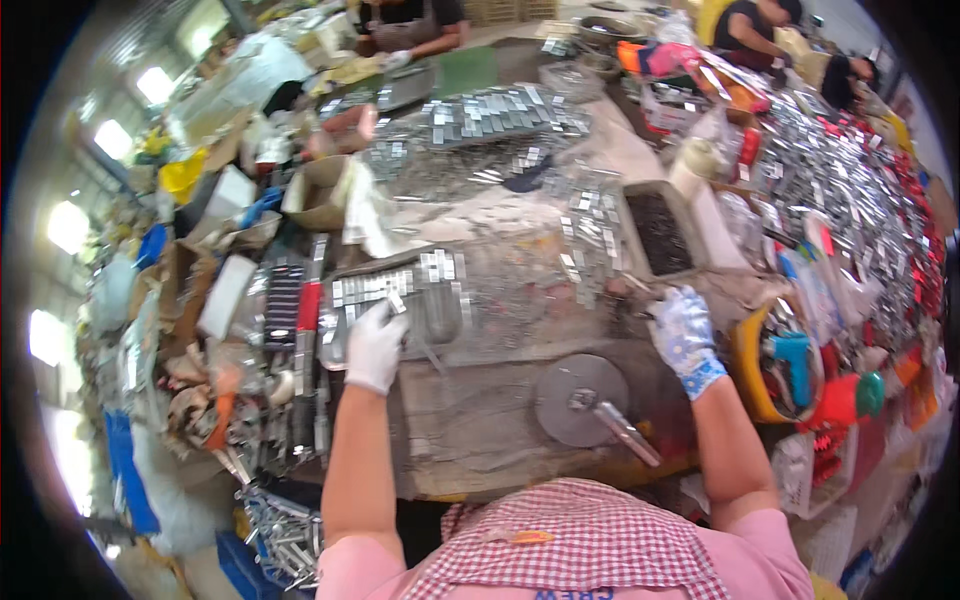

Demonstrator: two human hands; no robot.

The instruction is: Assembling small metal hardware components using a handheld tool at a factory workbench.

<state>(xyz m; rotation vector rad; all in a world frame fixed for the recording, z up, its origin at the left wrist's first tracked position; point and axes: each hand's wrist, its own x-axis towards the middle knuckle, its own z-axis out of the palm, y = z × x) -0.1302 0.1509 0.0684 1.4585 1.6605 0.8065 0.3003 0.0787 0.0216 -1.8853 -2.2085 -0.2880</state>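
My left hand, in a white glove, is at the near edge of a tray holding rows of small shiny metal pieces. Its fingers are closed on one small metal piece, tilted away from the rows. My right hand wears a white glove with a blue pattern. Its fingers are drawn together just below a rectangular tub of small dark parts; what they hold, if anything, is too blurred to make out. Between my forearms lies a round grey disc with a metal bar across its edge.
More metal pieces lie beside the tub and farther back. A large shiny heap rises at right. A yellow container with a turquoise-handled tool stands near my right arm. Boxes crowd the left. Co-workers work beyond.
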